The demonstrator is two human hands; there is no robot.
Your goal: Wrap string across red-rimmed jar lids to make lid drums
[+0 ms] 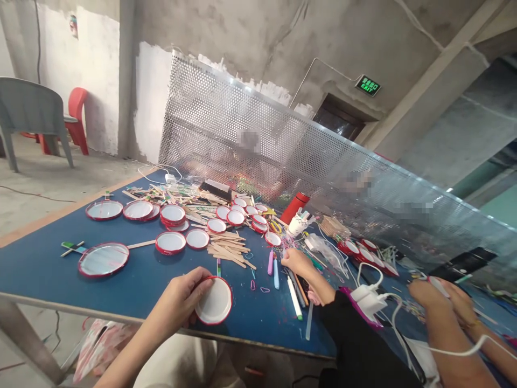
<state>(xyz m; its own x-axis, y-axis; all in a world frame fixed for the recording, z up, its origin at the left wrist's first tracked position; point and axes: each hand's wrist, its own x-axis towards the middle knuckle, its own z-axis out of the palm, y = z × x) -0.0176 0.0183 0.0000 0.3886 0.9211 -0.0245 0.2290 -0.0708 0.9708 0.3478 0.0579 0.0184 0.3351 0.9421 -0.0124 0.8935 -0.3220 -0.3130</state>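
Observation:
My left hand [183,296] grips a jar lid [215,302] at the table's front edge, thumb on its white inside; the rim is red. Behind the lid, a short green and purple stick [218,267] stands out. My right hand [301,264], at the end of a black sleeve, is closed with fingertips together by a heap of tangled coloured bands [288,241]. What it pinches is hidden. Just left of it lie a purple pen [270,262] and a light blue pen [276,273]. Below it are a white marker [294,297] and partly hidden fingers whose owner I cannot tell.
More red-rimmed lids [170,242] lie across the blue table [133,291], with wooden sticks [228,249] among them. A large lid [104,260] is at left. Behind stand a red bottle [294,207] and a perforated metal screen [258,134]. At right are chargers [369,299] and a co-worker's hands [430,295].

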